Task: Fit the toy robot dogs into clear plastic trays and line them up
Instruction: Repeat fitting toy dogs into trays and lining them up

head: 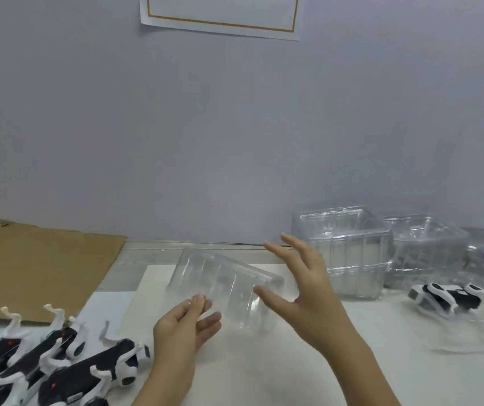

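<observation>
a clear plastic tray (223,285) is held tilted above the middle of a white table (293,370), its near edge pinched by the left hand (182,332). the right hand (308,288) is spread wide just beside the tray's right end, gripping nothing; contact cannot be told. black-and-white toy robot dogs (59,364) are laid side by side at near left, legs up. stacked empty trays (349,250) are set at far right, another dog (451,300) near them. brown cardboard (35,268) is laid at far left.
</observation>
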`<control>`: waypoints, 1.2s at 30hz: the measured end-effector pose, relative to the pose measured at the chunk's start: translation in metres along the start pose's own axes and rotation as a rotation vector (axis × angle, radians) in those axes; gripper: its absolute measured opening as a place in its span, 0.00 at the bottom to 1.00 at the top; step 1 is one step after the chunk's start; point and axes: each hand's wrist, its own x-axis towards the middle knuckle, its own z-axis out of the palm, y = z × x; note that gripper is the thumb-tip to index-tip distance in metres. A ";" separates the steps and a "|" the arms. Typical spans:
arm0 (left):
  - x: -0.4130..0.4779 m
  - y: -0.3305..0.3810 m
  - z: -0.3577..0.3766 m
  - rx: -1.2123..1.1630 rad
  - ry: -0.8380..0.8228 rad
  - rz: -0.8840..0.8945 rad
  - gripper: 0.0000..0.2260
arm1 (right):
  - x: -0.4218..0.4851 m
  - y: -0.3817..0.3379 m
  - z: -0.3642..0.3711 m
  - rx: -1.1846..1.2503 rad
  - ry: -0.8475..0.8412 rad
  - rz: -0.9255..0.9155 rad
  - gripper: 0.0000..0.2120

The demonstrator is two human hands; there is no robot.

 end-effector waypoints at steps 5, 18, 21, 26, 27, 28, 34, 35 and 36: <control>0.011 -0.018 -0.008 0.647 -0.010 0.065 0.18 | 0.023 0.049 -0.035 -0.570 0.126 0.107 0.54; 0.018 -0.030 0.051 1.465 -0.714 0.326 0.35 | 0.040 0.135 -0.060 -1.052 -0.004 -0.255 0.57; 0.020 -0.030 0.053 1.333 -0.678 0.305 0.28 | 0.043 0.134 -0.064 -1.043 0.008 -0.275 0.55; 0.009 -0.033 0.048 0.984 -0.597 0.335 0.18 | 0.052 0.124 -0.073 -0.982 0.043 -0.303 0.53; 0.008 -0.030 0.046 0.939 -0.587 0.329 0.17 | 0.054 0.122 -0.076 -0.953 0.050 -0.291 0.55; 0.008 -0.026 0.043 0.906 -0.576 0.325 0.16 | 0.056 0.119 -0.079 -0.925 0.045 -0.269 0.57; 0.011 0.007 0.026 0.788 -0.406 0.298 0.13 | 0.070 0.091 -0.086 -0.797 0.072 -0.090 0.56; 0.009 0.010 0.024 0.766 -0.383 0.299 0.12 | 0.072 0.084 -0.086 -0.762 0.148 -0.076 0.56; 0.007 0.011 0.022 0.743 -0.369 0.302 0.12 | 0.072 0.075 -0.085 -0.734 0.245 -0.078 0.56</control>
